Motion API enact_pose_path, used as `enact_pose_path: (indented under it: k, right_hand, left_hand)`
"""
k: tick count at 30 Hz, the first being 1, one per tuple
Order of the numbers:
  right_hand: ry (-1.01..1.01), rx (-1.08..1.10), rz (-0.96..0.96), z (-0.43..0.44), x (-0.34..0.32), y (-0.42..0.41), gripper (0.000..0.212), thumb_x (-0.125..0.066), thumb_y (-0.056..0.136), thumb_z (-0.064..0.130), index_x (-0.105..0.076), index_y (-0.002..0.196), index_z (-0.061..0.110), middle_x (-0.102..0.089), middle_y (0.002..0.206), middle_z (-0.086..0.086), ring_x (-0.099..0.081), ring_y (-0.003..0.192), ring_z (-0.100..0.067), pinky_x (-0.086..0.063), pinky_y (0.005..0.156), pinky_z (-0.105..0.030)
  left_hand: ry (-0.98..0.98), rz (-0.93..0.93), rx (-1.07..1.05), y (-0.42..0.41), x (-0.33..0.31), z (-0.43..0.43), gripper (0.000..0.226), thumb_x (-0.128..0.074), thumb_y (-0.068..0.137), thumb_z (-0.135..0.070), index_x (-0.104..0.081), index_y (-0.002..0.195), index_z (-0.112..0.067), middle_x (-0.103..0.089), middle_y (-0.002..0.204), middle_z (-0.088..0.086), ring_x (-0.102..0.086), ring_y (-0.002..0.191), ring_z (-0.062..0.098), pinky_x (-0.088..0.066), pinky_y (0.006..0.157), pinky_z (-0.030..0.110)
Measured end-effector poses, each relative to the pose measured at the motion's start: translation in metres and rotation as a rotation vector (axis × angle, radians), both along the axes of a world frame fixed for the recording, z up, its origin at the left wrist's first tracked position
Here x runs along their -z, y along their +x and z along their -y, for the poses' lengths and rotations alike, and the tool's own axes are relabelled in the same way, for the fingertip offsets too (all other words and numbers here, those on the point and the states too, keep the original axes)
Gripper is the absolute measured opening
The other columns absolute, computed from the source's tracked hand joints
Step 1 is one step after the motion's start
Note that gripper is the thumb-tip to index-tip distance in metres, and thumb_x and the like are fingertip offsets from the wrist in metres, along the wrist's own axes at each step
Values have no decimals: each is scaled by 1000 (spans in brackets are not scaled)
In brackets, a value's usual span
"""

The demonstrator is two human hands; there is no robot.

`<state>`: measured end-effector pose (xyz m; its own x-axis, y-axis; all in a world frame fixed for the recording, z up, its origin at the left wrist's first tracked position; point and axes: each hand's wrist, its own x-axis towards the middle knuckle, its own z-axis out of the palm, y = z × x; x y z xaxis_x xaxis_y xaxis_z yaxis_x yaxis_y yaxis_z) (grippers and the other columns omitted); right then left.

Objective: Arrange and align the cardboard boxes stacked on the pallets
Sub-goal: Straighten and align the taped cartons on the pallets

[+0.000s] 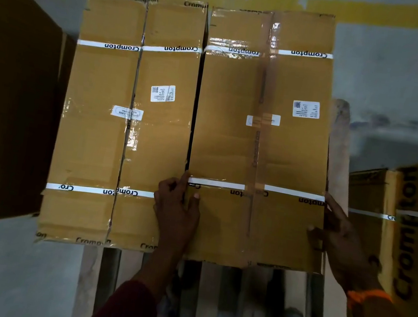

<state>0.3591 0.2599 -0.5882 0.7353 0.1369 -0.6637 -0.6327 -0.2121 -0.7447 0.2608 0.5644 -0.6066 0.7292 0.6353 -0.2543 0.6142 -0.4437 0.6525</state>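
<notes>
Plainly, both hands clasp edges of the right box; neighbour box just beside, side carton nearby.

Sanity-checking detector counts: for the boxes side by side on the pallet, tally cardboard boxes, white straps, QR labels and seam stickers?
Cardboard boxes: 2
White straps: 4
QR labels: 2
Seam stickers: 2
Total: 10
</notes>
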Motion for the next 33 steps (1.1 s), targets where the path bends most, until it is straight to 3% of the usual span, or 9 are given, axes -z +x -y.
enact_pose_path:
  k: [4,7,10,15,18,21,23,26,33]
  right_hand:
    - [-1,-8,3,-3,-9,-7,82,-82,76,33,-45,146,53,-59,143,7,-52,134,-21,-48,103,-62]
    - [1,-16,25,-5,-11,-9,88,-82,70,42,-42,148,52,-58,144,9,-52,135,-19,-46,105,-61]
    - [-9,-49,43,-6,-9,-9,88,-85,73,42,-41,149,51,-58,144,10,-51,136,-17,-47,105,-59]
    - [-31,-28,75,-6,-6,-7,76,-66,89,7,-43,143,55,-57,139,17,-51,132,-11,-46,106,-57]
    - [-30,-22,70,-7,-6,-9,74,-61,94,3,-41,149,49,-56,140,16,-51,131,-12,-48,101,-51]
    - [-39,-17,80,-7,-6,-6,73,-59,96,2,-41,149,48,-56,139,19,-52,127,-6,-47,104,-53]
    - [-38,-28,81,-7,-5,-7,73,-61,95,4,-41,150,49,-56,142,16,-51,128,-7,-48,104,-53]
    - [-41,-33,97,-5,-3,-7,74,-62,94,5,-41,149,50,-54,147,12,-49,135,-12,-50,99,-46]
    - [-50,-88,126,-2,-5,3,77,-57,98,-2,-40,146,55,-54,143,21,-47,136,-8,-46,108,-52]
  left_hand:
    - [-21,28,-31,-3,-5,1,54,-70,93,-16,-53,144,-20,-46,126,6,-43,117,15,-44,103,35]
    - [-20,42,-40,-1,-12,6,54,-70,92,-14,-54,143,-20,-50,125,5,-46,111,10,-44,97,25]
    - [2,60,-48,-2,-14,7,51,-72,90,-9,-60,138,-17,-57,122,3,-46,107,3,-36,95,9]
    - [9,96,-64,-6,-17,7,47,-75,86,-5,-65,131,-12,-61,117,-1,-46,103,-3,-25,90,-8]
    - [23,67,-64,-5,-15,5,46,-77,84,-5,-67,129,-13,-63,113,1,-53,100,6,-29,89,-3]
    - [8,59,-82,-3,-16,3,45,-79,83,-9,-68,126,-15,-65,108,1,-59,97,15,-41,89,20]
    - [-6,70,-83,-3,-17,2,45,-80,82,-10,-68,125,-16,-64,106,-2,-61,96,15,-45,88,26]
    - [-43,84,-93,-3,-18,-2,46,-81,80,-8,-68,124,-17,-61,104,-7,-62,95,13,-49,89,27]
    - [-54,96,-112,-5,-12,-5,45,-82,81,-10,-69,123,-16,-66,106,-1,-60,90,5,-48,86,21]
